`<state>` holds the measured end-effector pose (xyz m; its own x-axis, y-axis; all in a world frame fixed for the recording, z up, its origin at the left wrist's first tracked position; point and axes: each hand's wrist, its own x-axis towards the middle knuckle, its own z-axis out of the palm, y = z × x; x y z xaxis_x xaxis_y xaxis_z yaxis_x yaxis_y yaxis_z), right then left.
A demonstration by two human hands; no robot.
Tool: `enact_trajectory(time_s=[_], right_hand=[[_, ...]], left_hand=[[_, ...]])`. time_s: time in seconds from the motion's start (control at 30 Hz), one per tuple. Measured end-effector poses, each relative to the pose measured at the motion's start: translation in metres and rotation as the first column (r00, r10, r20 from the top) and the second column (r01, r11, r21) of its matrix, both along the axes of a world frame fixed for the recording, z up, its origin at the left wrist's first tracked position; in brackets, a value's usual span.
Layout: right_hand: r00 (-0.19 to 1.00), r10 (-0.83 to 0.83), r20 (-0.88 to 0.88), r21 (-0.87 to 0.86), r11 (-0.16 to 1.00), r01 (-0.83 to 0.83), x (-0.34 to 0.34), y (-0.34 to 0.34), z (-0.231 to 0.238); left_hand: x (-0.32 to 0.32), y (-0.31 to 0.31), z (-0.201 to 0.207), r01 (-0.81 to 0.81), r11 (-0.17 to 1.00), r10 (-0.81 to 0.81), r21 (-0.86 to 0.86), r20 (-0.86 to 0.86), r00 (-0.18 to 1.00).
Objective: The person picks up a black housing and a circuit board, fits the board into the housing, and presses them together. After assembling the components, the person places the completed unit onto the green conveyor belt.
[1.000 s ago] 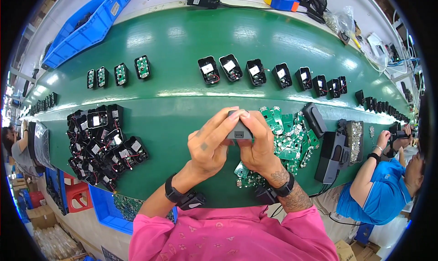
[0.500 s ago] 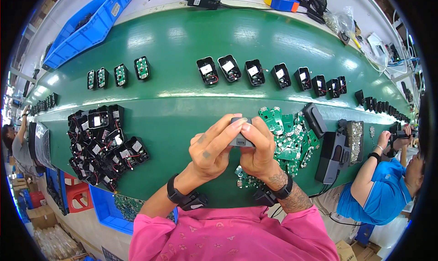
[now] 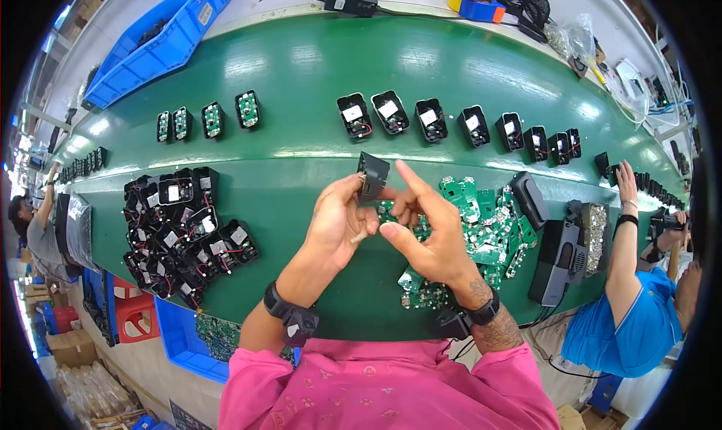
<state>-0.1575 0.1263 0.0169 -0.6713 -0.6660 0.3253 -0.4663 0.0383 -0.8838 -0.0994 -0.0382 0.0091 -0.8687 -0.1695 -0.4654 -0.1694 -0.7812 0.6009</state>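
Observation:
My left hand [image 3: 331,227] pinches a small black plastic housing [image 3: 374,176], held up and tilted above the green bench. My right hand [image 3: 435,238] is just to the right of it, index finger stretched out, thumb apart, the other fingers curled; it appears to hold nothing. Beyond and beside my right hand lies a heap of green circuit boards [image 3: 492,238]. To the left of my left hand is a pile of black housings [image 3: 169,234] with red wires and white labels. The inside of the held housing is mostly turned from view.
Black housings stand in a row [image 3: 432,121] on the raised strip behind; housings with green boards [image 3: 247,110] stand farther left. A grey-black device [image 3: 555,261] and a box of small metal parts [image 3: 594,238] lie right, near a co-worker in blue [image 3: 620,321]. A blue crate [image 3: 154,42] stands back left.
Both hands were gripping the housing together; now my right hand has let go and moved right. The housing has turned and risen in my left hand. The co-worker's arm has reached forward.

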Motion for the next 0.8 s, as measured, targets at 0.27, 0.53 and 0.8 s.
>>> enact_trajectory(time_s=[0.27,0.53,0.8], right_hand=[[0.999,-0.015,-0.028,-0.019,1.0,0.014,0.002,-0.002,0.0],[0.901,-0.127,-0.415,0.271,0.928,0.256,-0.023,0.008,-0.005],[0.933,0.052,-0.356,0.511,0.847,0.147,-0.013,0.01,-0.008]], left_hand=[[-0.001,-0.003,-0.014,0.051,0.989,-0.053,0.14,0.015,0.998],[-0.056,-0.117,-0.017,-0.23,0.286,0.351,-0.93,-0.122,0.929],[-0.072,-0.125,-0.022,-0.041,-0.529,0.344,-0.847,-0.258,0.903]])
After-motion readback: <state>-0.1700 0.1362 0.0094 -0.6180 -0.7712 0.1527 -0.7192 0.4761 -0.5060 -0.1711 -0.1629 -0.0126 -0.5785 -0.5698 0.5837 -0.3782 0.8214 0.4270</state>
